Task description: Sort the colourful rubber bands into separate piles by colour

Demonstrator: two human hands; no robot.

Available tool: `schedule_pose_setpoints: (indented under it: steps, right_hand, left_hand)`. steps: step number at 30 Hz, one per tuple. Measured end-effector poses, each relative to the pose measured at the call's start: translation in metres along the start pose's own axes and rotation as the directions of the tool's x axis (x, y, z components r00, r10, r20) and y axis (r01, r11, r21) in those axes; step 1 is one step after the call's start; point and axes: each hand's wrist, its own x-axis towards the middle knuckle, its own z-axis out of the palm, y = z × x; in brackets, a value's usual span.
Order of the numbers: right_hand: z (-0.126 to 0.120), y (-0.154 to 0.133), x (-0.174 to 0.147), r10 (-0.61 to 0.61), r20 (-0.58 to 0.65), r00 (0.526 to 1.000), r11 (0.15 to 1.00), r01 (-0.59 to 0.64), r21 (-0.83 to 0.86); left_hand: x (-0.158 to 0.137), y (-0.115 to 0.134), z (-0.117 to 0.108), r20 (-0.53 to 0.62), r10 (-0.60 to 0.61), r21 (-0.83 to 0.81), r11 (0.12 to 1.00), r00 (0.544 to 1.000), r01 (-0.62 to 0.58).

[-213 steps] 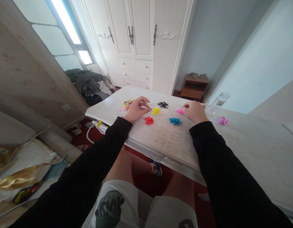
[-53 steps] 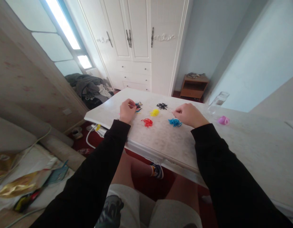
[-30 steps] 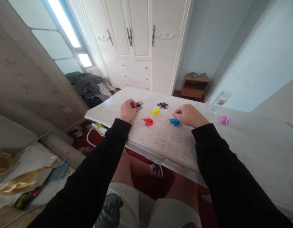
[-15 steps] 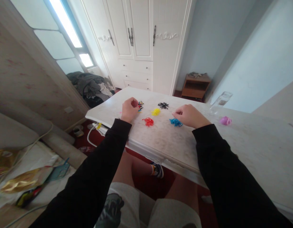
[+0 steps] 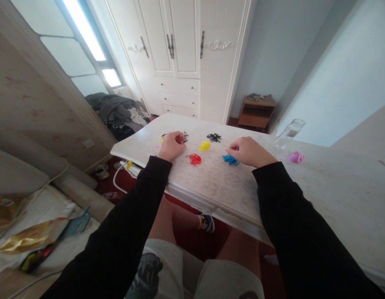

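My left hand (image 5: 171, 146) is closed with its fingertips down at a mixed-colour pile of thin, band-like pieces (image 5: 185, 135), hiding much of it. What is between those fingers does not show. My right hand (image 5: 250, 152) hovers over the edge of a blue pile of the same pieces (image 5: 230, 160), thumb and fingers pinched together; anything in the pinch is hidden. Between the hands lie a red pile (image 5: 195, 159), a yellow pile (image 5: 204, 145) and, farther back, a black pile (image 5: 214, 137).
The white table (image 5: 217, 178) also carries a pink-purple object (image 5: 296, 157) and a tilted clear glass bottle (image 5: 289, 133) on the right. A white cable (image 5: 115, 179) loops below the left edge. Behind stand a white wardrobe (image 5: 180, 89) and a small brown cabinet (image 5: 255, 112).
My left hand has shifted slightly right and lower over the mixed pile, baring yellow and black pieces at its left. My right hand has hardly moved.
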Motion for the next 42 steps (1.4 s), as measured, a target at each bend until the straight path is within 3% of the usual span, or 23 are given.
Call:
schedule_pose_setpoints:
  steps: [9,14,21,28,32,36,39,42]
  right_hand:
    - [0.0,-0.001,0.0,0.009,0.015,1.0,1.0,-0.009,0.004]
    - [0.0,-0.002,0.0,0.013,0.018,1.0,1.0,-0.013,0.009]
    - [0.002,-0.002,0.0,0.014,-0.003,1.0,1.0,-0.015,-0.015]
    - [0.002,-0.001,0.001,0.125,-0.158,0.979,0.991,-0.131,-0.031]
    - [0.005,0.002,0.003,0.157,-0.265,0.951,0.987,-0.161,0.008]
    - [0.009,0.008,0.008,0.158,-0.358,0.92,0.987,-0.135,0.087]
    - [0.011,0.012,0.01,0.161,-0.403,0.901,0.983,-0.108,0.152]
    - [0.015,0.014,0.011,0.177,-0.443,0.879,0.974,-0.093,0.206]
  left_hand:
    - [-0.018,-0.014,-0.013,0.003,0.156,0.046,0.987,0.988,-0.156]
    - [-0.027,-0.015,-0.016,-0.023,0.093,0.148,0.985,0.995,-0.089]
    - [-0.029,-0.011,-0.015,0.028,0.137,0.18,0.974,0.99,-0.14]
    - [-0.028,-0.011,-0.015,0.08,0.122,0.173,0.976,0.989,-0.134]
    - [-0.017,0.005,-0.025,0.195,0.209,-0.009,0.977,0.958,-0.212]
    - [0.01,0.039,-0.025,0.243,0.317,-0.291,0.925,0.917,-0.243]
    - [0.038,0.061,-0.005,0.35,0.37,-0.531,0.835,0.861,-0.143]
    - [0.067,0.072,0.028,0.446,0.464,-0.699,0.714,0.765,-0.025]
